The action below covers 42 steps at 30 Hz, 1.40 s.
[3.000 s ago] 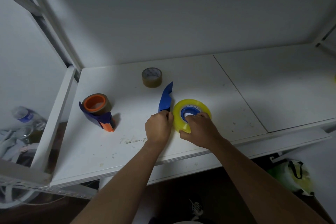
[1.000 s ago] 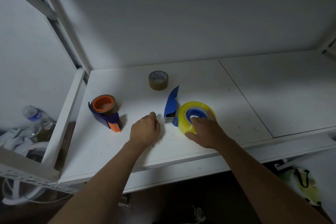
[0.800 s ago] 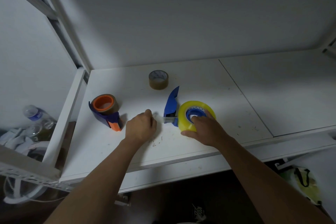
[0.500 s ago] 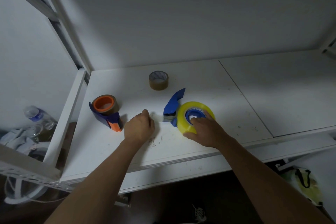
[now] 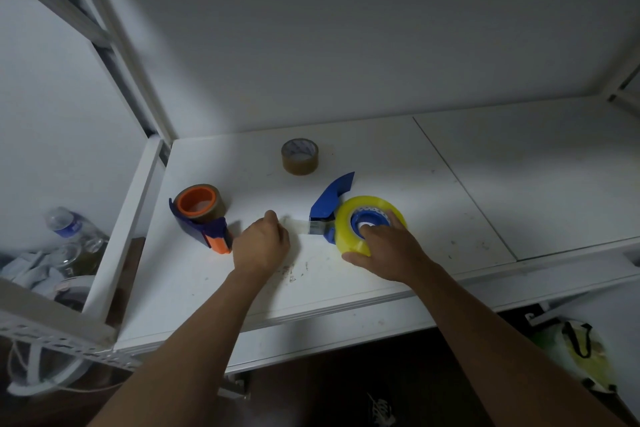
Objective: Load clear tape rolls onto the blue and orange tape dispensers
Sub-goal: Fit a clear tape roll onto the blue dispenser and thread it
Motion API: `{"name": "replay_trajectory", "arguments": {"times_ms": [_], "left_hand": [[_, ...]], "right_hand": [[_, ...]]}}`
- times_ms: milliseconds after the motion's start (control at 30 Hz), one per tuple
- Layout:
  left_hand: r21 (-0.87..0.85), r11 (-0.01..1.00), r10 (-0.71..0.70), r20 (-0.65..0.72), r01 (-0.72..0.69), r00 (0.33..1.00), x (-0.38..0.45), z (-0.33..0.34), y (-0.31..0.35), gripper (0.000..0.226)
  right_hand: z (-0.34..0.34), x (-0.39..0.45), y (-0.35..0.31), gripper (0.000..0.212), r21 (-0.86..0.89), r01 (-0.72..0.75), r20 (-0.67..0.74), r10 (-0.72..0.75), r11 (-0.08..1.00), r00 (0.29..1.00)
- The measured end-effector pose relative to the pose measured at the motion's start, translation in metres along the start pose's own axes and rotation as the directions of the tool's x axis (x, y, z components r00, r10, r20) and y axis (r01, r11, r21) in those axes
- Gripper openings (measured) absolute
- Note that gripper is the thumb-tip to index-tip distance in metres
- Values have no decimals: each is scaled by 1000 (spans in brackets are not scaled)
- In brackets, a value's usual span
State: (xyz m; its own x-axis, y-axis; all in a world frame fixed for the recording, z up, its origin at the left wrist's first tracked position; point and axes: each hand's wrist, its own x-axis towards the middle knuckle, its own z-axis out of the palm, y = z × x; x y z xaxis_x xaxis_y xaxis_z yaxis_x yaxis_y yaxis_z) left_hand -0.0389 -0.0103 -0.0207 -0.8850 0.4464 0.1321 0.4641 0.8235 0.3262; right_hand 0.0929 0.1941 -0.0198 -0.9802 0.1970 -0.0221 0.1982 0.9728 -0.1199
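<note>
The right hand [image 5: 388,255] grips the yellow-tinted clear tape roll [image 5: 369,224] seated on the blue dispenser [image 5: 329,206]; the left hand [image 5: 260,246] pinches its drawn-out tape end [image 5: 296,224]. Left of that hand — the orange dispenser [image 5: 204,218], loaded. Beyond both, a brown roll [image 5: 300,156] on the shelf [image 5: 381,156].

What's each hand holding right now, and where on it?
Right hand grips the yellowish tape roll on the blue dispenser, fingers over its top. Left hand pinches the pulled-out tape end.
</note>
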Motion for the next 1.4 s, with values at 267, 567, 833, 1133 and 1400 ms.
{"name": "replay_trajectory", "arguments": {"times_ms": [267, 567, 833, 1133, 1400], "left_hand": [[-6, 999, 53, -12, -53, 999, -7, -1, -2, 16], [-27, 988, 149, -19, -149, 989, -16, -6, -11, 18], [-50, 992, 111, -17, -112, 994, -21, -8, -17, 19], [-72, 997, -21, -28, 19, 999, -11, -9, -21, 16], [-147, 989, 4, 75, 7, 997, 2, 3, -19, 15]], "right_hand": [[2, 6, 3, 58, -7, -19, -8, 19, 1000, 1000], [-5, 9, -1, 60, 27, -56, 19, 56, 998, 998], [-5, 7, -8, 56, 78, -125, -53, 130, 989, 990], [-9, 5, 7, 40, 193, -108, 88, 93, 975, 992], [-20, 4, 26, 41, 76, -4, 223, -13, 997, 975]]}}
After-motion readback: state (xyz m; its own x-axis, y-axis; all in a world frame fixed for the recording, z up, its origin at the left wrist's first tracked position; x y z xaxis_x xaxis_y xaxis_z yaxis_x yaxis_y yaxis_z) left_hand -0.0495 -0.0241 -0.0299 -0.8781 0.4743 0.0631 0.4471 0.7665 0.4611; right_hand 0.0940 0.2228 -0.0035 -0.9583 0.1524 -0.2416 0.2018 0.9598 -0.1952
